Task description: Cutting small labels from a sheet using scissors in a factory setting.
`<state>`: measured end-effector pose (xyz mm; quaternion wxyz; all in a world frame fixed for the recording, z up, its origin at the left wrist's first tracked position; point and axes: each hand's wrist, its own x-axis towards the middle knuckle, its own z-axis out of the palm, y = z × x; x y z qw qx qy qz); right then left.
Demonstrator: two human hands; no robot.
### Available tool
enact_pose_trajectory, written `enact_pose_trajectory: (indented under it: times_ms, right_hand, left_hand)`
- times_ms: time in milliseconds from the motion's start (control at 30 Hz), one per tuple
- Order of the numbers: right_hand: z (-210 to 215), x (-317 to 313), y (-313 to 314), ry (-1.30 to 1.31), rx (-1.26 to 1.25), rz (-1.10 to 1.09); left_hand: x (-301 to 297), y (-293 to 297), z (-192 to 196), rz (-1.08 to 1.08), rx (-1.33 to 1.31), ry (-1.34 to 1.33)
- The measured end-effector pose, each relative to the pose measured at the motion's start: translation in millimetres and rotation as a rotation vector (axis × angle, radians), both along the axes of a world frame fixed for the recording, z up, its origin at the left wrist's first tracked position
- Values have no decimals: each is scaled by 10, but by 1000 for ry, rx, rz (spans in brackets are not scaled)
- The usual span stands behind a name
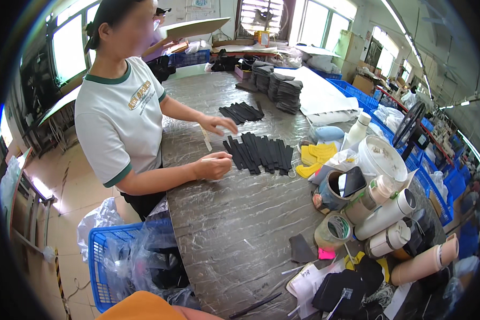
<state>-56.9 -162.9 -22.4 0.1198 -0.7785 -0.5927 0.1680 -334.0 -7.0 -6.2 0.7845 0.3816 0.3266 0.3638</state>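
Note:
Neither of my hands shows; only orange clothing [141, 308] and a sliver of bare skin come in at the lower edge. Nearest to it, a thin black strip [255, 305] lies on the table's near end. Further up the table [208, 234], a co-worker in a white shirt with green trim stands at the left side. The co-worker's closed hand [213, 166] holds a thin pale stick-like thing, perhaps a pen. Their other hand [218, 124] hovers with fingers spread over black strips [261, 153] laid side by side. A second group of black strips [241, 112] lies behind.
Stacks of dark grey pieces [286, 93] stand at the back. Along the right are yellow pieces [320, 153], a white bucket [381, 160], a phone [353, 181], tape rolls [333, 230] and several cups. A blue basket [114, 233] with plastic bags stands at lower left.

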Motion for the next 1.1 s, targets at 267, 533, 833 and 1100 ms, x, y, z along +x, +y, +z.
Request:
enact_pose_trajectory:
  times_ms: [267,533,833,1100]
  right_hand:
    - [55,-173,24,-1,34,35]
    - [67,-296,117,16,69,93]
    - [152,-540,211,37,279,361]
    - [693,-1287,643,-115,85,425]
  left_hand:
    - [47,-5,-78,6,-77,-52]
    - [107,-24,-165,47,42,-37]
    - [197,4,-228,8,1,-11]
    - [-836,249,-179,89,-64,-257]
